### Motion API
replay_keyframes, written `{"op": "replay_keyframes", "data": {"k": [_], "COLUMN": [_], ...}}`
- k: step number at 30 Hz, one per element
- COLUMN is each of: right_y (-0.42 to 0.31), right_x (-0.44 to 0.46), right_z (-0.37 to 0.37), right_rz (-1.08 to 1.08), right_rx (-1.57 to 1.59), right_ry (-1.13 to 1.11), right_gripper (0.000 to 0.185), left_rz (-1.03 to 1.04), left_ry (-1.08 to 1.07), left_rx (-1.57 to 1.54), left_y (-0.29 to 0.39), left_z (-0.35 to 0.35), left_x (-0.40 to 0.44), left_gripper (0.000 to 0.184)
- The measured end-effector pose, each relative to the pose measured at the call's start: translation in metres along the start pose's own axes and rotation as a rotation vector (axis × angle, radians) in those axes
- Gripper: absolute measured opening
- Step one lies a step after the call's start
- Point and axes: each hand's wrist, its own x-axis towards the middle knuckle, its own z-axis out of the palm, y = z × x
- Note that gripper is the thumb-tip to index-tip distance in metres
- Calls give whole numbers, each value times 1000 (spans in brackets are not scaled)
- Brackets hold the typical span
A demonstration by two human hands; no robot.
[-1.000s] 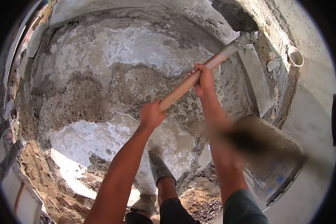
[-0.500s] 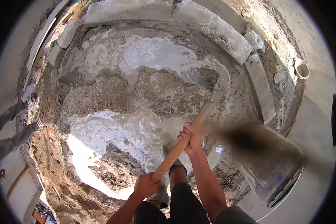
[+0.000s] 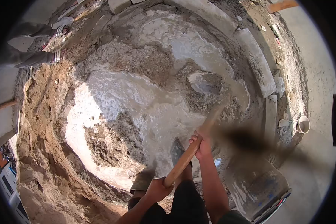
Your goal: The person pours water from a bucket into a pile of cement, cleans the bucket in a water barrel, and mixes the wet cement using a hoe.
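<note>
Both my hands hold the wooden handle of a hoe, which slants up and to the right across the view. My left hand is closed around the lower end, close to my legs. Higher up the handle, my right hand has its fingers wrapped round it. The hoe's wet metal blade lies in the mud, its edges partly covered. Grey wet mix spreads around it, with pale liquid pools and rough sandy mounds. My boots stand in the mix.
Concrete blocks edge the pit at the upper right. A large dirty bucket is at lower right, and a small pot at far right. Another person's legs stand upper left, above a sand bank. A dark blur crosses right of the handle.
The view has turned left, so the pit appears rotated and more sand shows at left. Both hands keep hold of the handle, and the blade now sits by the mounded mud.
</note>
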Motion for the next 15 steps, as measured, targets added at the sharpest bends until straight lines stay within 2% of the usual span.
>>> {"op": "replay_keyframes", "data": {"k": [2,3,5,7,10,11,13,14,15], "right_y": [-24,-39,-75,-121,-238,-268,-294,-303,-310], "right_x": [15,17,22,70,167,182,214,234,250], "right_z": [35,53,84,86,105,140,168,178,181], "right_rz": [-110,-64,26,-59,-277,-232,-561,-602,-638], "right_rx": [-107,-209,-413,-713,-1484,-1878,-2501,-2567,-2636], "right_ry": [-21,-46,-71,68,61,124,149,148,145], "right_gripper": [19,21,26,27,31,33,32,37,43], "left_rz": [109,165,-104,328,447,401,266,198,177], "left_ry": [31,51,-332,-133,-62,-30,49,106,213], "left_rx": [-136,-214,-442,-234,-223,-264,-368,-426,-325], "left_y": [14,34,92,127,174,168,117,80,43], "left_z": [9,11,4,16,-5,-7,5,14,17], "left_x": [32,45,86,129,136,143,149,155,155], "left_gripper": [40,41,44,49,52,49,44,40,38]}}
